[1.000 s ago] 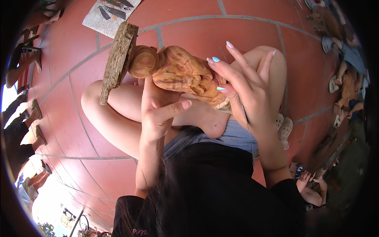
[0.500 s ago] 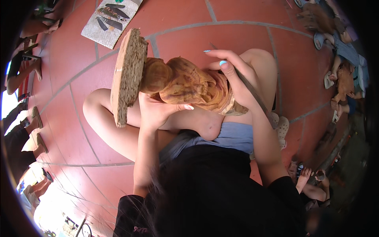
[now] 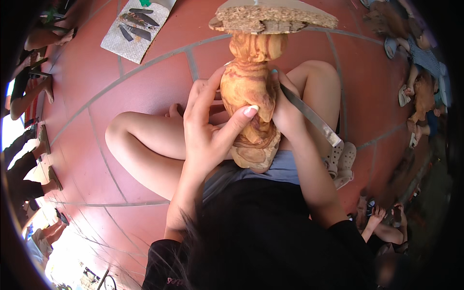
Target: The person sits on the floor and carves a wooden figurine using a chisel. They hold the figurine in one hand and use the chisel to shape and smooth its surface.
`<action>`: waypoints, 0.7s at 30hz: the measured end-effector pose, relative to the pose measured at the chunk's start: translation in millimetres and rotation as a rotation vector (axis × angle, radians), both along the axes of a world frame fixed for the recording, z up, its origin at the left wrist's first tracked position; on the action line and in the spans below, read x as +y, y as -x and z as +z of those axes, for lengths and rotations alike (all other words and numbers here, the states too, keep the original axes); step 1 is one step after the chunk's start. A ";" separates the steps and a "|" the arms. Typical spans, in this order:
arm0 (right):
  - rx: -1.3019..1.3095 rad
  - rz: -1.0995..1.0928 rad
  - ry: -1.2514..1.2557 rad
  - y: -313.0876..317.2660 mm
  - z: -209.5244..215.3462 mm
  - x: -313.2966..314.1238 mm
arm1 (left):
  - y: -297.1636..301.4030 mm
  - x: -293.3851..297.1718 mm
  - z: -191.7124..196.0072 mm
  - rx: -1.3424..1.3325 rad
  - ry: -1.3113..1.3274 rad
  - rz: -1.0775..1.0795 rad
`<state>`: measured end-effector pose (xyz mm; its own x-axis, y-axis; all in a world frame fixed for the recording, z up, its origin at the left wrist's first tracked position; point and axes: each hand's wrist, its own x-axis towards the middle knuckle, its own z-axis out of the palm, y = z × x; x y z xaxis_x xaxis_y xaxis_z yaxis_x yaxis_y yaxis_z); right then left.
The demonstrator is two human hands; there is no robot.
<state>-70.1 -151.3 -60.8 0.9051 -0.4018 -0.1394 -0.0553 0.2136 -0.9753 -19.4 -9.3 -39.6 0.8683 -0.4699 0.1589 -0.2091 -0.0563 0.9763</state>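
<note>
A carved wooden piece (image 3: 247, 92), orange-brown with dark swirling grain, stands roughly upright over my lap. Its far end carries a wide slab (image 3: 275, 20) with a rough, pitted edge, joined by a rounded knob. My left hand (image 3: 208, 125) is closed around the body's left side, thumb pressed on the front. Against the right side rests my right hand (image 3: 288, 113), its fingers partly hidden behind the wood. A flat metal strip-like tool (image 3: 314, 118) is tucked in that hand, sticking out toward the lower right; its other end is hidden.
Several dark blades (image 3: 137, 25) lie on a pale woven mat (image 3: 122, 46) on the red tiled floor (image 3: 140, 92) at the far left. Beige clogs (image 3: 340, 162) sit beside my right knee. Other people's legs and feet line both sides.
The carving has turned from lying sideways, slab at left, to upright with the slab at the far end. My left hand has moved from beneath it to its left side. The strip tool stays in my right hand.
</note>
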 end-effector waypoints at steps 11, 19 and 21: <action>0.011 0.051 -0.071 -2.2 -11.5 -8.4 | -0.4 -16.9 -11.8 -0.119 -0.097 0.101; 0.040 0.058 0.005 -2.7 -8.8 -8.2 | 2.5 -7.8 -12.3 0.371 0.284 -0.173; 0.016 0.074 -0.004 -5.1 -5.1 -4.4 | -13.2 0.8 -13.8 0.443 0.270 -0.309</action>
